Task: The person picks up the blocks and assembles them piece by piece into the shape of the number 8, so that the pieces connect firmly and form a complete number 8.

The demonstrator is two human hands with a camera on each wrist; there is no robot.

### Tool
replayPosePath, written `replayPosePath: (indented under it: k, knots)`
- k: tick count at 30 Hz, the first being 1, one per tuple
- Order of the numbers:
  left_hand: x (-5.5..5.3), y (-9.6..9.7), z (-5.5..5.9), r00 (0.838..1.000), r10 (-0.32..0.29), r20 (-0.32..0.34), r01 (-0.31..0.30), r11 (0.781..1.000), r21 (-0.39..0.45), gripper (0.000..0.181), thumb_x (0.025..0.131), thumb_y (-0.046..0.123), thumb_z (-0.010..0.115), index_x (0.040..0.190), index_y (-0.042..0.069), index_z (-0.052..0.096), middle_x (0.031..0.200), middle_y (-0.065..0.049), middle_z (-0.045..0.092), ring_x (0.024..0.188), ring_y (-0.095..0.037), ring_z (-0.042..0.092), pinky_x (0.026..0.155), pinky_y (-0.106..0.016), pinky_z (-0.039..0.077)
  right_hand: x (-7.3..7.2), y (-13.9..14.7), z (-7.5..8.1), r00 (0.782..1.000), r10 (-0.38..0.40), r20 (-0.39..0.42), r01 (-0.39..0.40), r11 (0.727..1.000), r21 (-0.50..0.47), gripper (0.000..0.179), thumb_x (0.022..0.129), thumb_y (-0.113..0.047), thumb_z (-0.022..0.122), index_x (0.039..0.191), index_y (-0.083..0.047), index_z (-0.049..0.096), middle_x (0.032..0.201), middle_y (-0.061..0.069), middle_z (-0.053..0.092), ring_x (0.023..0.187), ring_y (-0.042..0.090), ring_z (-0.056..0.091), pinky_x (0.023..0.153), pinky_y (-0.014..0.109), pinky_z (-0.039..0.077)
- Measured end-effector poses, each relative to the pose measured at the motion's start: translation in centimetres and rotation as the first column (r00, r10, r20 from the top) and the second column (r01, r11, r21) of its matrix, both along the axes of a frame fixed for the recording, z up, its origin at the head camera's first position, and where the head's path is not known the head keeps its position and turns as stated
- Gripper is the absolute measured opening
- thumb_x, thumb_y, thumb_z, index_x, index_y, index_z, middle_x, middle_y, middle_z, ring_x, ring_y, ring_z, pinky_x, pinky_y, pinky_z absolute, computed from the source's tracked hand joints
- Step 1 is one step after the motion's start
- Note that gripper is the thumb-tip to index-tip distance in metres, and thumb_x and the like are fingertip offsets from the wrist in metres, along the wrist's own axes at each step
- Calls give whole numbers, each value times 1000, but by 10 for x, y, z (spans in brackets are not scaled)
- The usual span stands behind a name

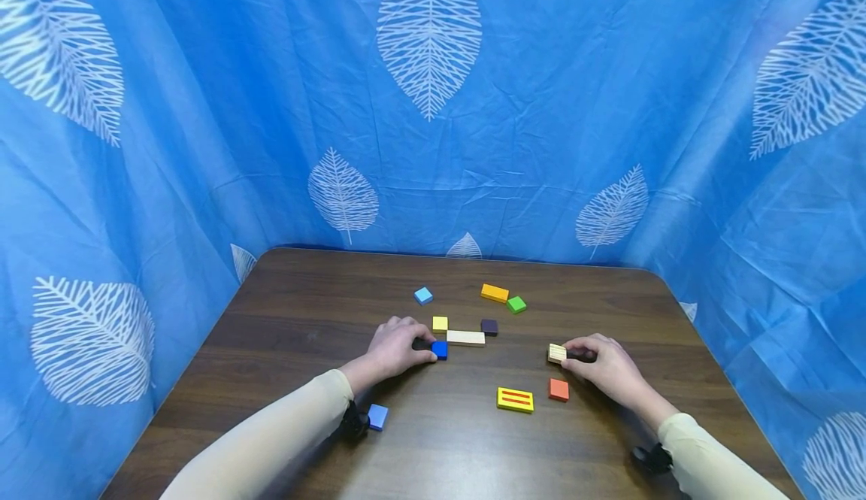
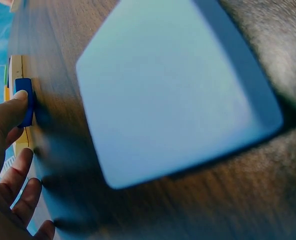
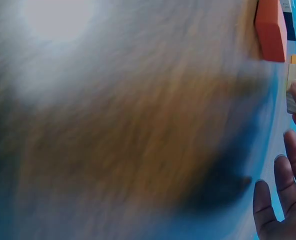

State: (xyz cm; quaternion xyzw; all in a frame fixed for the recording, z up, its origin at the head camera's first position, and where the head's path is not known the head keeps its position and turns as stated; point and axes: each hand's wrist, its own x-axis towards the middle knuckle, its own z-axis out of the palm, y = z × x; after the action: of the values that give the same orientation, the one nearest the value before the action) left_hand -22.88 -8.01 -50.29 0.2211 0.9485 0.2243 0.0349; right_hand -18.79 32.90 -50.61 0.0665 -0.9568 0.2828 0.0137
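Note:
My left hand pinches a dark blue square block between thumb and forefinger, beside the left end of a long cream block. The thumb lies on that blue block in the left wrist view, with the other fingers spread. Just above it is a pale yellow square block, and a dark purple one sits at the cream block's right end. Over on the right, my right hand pinches a cream block with stripes by its right side. What lies under either palm is hidden.
Nearest the right hand is a red-orange block, with a yellow block striped red to its left. Farther back lie light blue, orange and green blocks. A periwinkle block lies beside the left wrist.

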Motion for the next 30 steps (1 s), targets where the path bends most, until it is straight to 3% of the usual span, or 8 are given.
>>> replayPosePath:
  k: [11,30]
  knots:
    - [0,1,0,1000,5,12,-6,1000,4,23,90,40,80,107,25,76,113,1,65,110,-26,54,98,-53,42,-14,-30,2,998,66,15,-65,997,-34,29,88,-33,82,113,-19,76,105,-2,66,97,21,57,83,42,48]
    - [-1,0,-1,1000,8,6,-8,1000,7,23,89,40,80,107,25,76,113,1,66,111,-27,54,99,-53,42,-21,-62,5,992,109,61,-104,991,-79,28,88,-35,82,113,-22,76,107,-4,65,103,22,56,90,48,47]
